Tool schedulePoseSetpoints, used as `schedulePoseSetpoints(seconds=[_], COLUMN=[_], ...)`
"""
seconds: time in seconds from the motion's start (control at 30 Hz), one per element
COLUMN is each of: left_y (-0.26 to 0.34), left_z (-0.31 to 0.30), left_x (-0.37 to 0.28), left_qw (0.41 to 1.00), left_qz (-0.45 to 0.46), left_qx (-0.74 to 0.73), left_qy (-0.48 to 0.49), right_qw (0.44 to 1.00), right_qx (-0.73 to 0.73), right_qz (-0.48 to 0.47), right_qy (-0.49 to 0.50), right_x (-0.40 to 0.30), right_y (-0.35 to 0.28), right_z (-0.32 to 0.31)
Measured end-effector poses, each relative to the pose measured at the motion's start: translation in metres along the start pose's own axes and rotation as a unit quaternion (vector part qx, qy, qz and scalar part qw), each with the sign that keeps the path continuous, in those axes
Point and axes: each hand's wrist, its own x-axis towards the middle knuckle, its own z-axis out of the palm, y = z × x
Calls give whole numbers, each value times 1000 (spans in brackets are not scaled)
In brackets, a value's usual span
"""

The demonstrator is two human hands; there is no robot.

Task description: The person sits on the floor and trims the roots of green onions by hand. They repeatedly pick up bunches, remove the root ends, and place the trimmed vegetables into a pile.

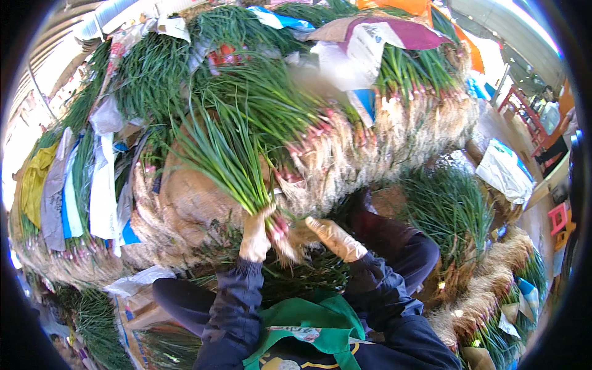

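My left hand (255, 238), in a pale, soiled glove, grips a bunch of green onions (240, 171) just above its reddish bulbs (278, 229). The long green leaves fan out up and to the left, while the pale roots (287, 252) hang towards my lap. To the right of these roots is my gloved right hand (336, 239), its fingers stretched towards them with nothing visible in its grasp. Whether its fingertips touch the roots is hard to tell. Behind the bunch, a large stack of green onions (277, 104) lies with its long roots (342, 162) facing me.
Sacking and plastic sheets (370, 51) cover parts of the stack. A brown sack (194, 199) bulges in front of it. More onion bunches stand at the right (448, 212) and lower left (99, 319). My green apron (310, 319) and bent knees frame the space below my hands.
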Motion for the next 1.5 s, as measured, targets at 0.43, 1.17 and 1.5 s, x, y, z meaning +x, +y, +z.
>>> schedulePoseSetpoints(seconds=[0.43, 1.17, 1.5], left_y=[-64, -42, 3], left_z=[-95, -146, -121], left_x=[-82, -120, -89], left_qw=[995, 934, 923], left_qz=[-22, -143, 23], left_qx=[-81, -283, -260], left_qy=[58, -164, -284], right_qw=[903, 915, 732], right_qx=[428, -369, -659], right_qz=[17, -89, 61], right_qy=[20, -132, 164], right_x=[51, 39, 27], right_y=[44, 41, 15], right_z=[135, 100, 23])
